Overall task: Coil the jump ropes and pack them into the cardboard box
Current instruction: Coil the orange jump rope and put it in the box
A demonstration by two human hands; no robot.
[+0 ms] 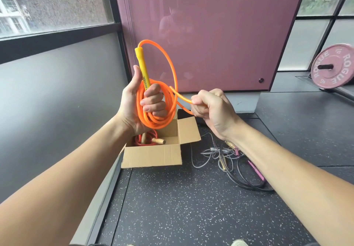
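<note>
Head view looks down on both my hands raised over the open cardboard box (151, 157); my left hand (134, 103) is curled tight round the orange jump rope (153, 122), clamping its coiled turns together with the yellow handle (141, 61), which sticks up past my thumb; one wide loop arcs from the handle top and down to my right hand (212, 107), whose fingers are closed in a fist, pinching two strands of that same cord.

Around me: the box stands on the speckled dark floor (191, 207), just under my left hand, its flaps spread; the coil and my left wrist hide part of its inside; a maroon panel (210, 25) stands behind, a window (53, 2) to the left, a pink weight plate (334, 66) at far right; my right forearm lies across a tangle of loose ropes (220, 159) on the floor beside the box.

Counted: one orange rope in hand, one yellow handle showing; one box; one red rope (138, 142) inside it, with two wooden handles (159, 140); one plate; in the tangle a grey cord, a black cord and a pink handle (255, 170), though I cannot tell how many ropes these make.
</note>
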